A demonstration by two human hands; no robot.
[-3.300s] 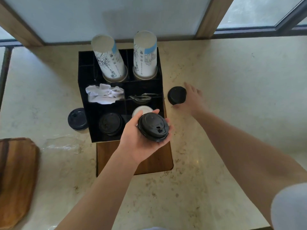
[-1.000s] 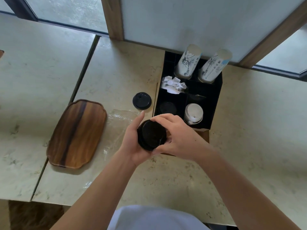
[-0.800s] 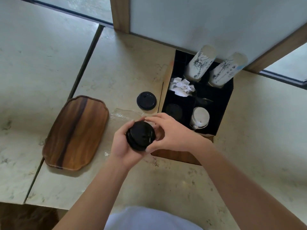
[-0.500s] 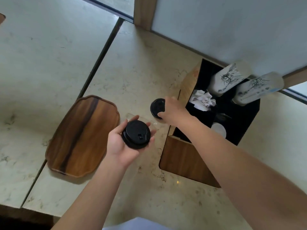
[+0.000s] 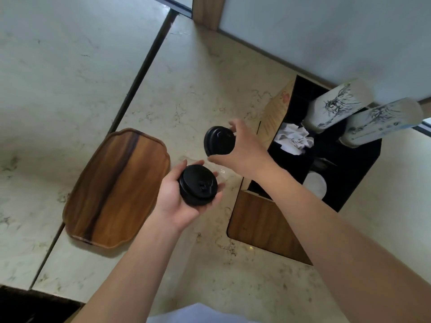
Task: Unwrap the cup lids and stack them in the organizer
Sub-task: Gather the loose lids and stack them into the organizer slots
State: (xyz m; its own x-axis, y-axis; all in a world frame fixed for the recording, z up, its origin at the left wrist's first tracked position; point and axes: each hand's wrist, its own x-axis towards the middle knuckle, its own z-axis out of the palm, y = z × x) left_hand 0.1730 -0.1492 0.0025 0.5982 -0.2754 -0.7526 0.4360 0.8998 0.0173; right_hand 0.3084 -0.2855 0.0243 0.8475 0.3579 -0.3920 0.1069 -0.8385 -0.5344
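My left hand cradles a stack of black cup lids in its palm, above the marble counter. My right hand grips a second stack of black lids by its edge, lifted and tilted, just left of the organizer. The black organizer with wooden sides stands at the right. Inside it I see a white lid stack in a front compartment. A clear plastic wrapper lies on the counter between my hands.
Two printed paper cup stacks lean in the organizer's back compartments, with crumpled white paper in front of them. A wooden tray lies on the counter to the left. A dark seam splits the counter. A wall runs behind.
My right hand reached to the black lid stack beside the organizer and has lifted it off the counter. My left hand keeps its lid stack. The camera view swung left.
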